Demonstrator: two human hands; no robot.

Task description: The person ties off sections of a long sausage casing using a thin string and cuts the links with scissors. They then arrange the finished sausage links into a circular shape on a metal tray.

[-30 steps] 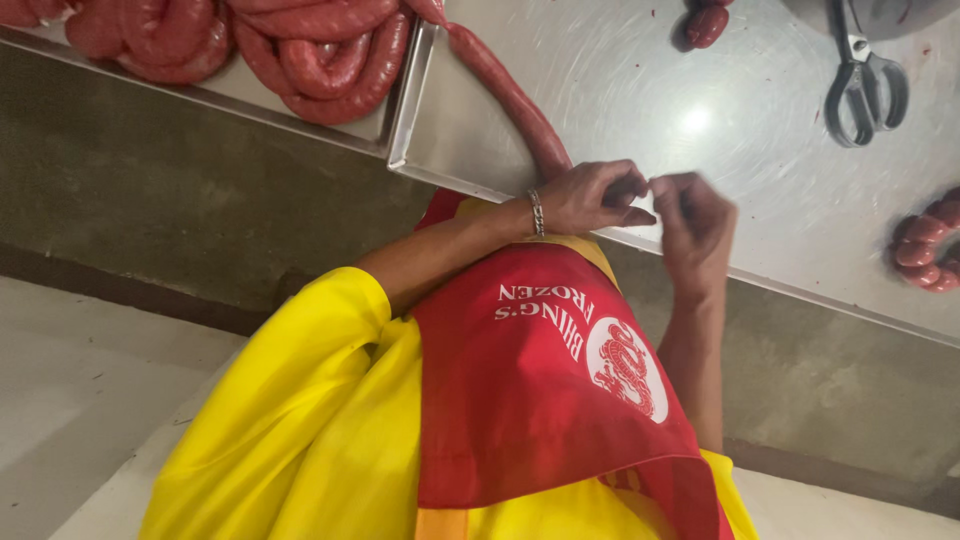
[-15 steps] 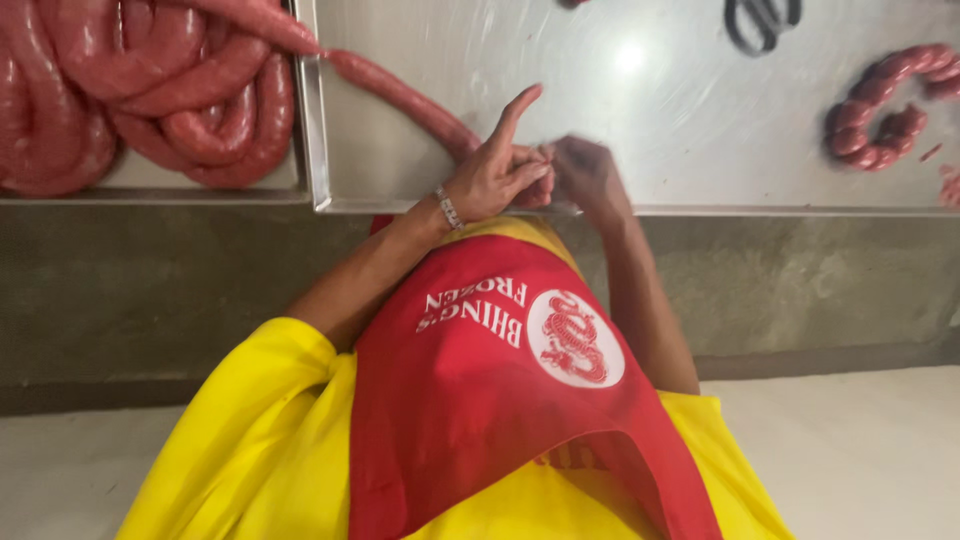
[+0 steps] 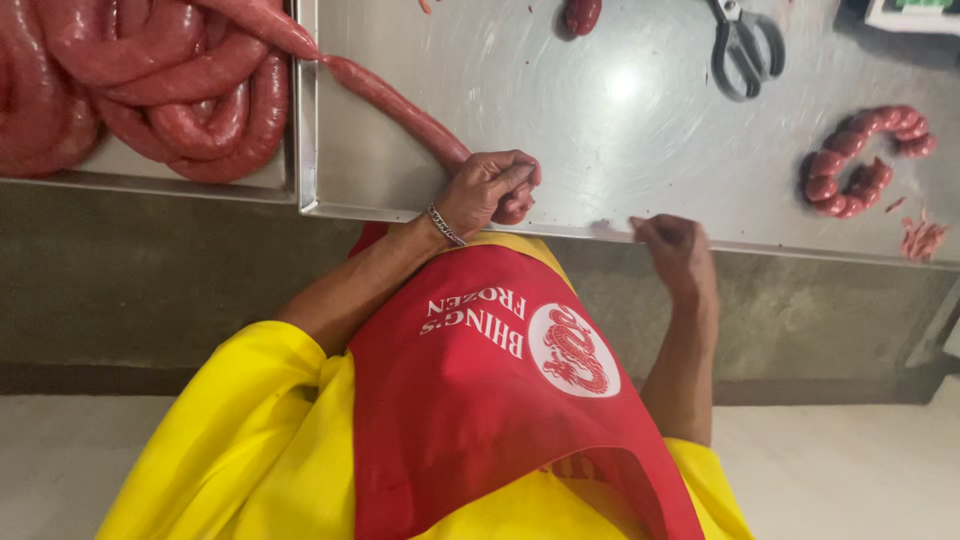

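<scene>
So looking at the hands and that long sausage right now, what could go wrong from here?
The long sausage stretches from the heap in the tray across its rim to the left hand; a hard pull might tear the casing on that edge. The right hand pinches something thin at the table edge, where it could slip off. The scissors lie far across the table.

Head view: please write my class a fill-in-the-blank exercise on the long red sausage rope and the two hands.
1. The left hand is closed around the end of the long red ____ rope.
2. The right hand is at the near edge of the steel ____.
3. The grey-handled scissors lie ____ by either hand.

Missing words: sausage; table; untouched
</scene>
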